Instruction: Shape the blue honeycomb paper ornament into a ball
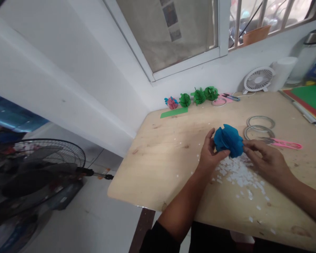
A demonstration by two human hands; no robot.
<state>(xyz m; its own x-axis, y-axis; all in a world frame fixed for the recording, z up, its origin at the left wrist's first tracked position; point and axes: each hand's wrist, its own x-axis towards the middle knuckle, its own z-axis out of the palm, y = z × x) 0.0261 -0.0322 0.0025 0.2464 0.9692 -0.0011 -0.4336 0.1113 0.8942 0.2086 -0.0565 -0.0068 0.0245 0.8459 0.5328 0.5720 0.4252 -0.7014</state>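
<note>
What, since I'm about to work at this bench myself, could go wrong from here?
The blue ruffled piece, held between the left hand and the right hand, looks thin and might crease or tear if squeezed. The white scraps lying loose below could scatter or cling to it. The pink-handled tool lies near the right hand and might be knocked.

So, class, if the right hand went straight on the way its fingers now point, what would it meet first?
The blue paper piece: the right hand seems to be pinching its near edge. Beyond it, the left hand looks roughly in line, though depth is unclear.
</note>
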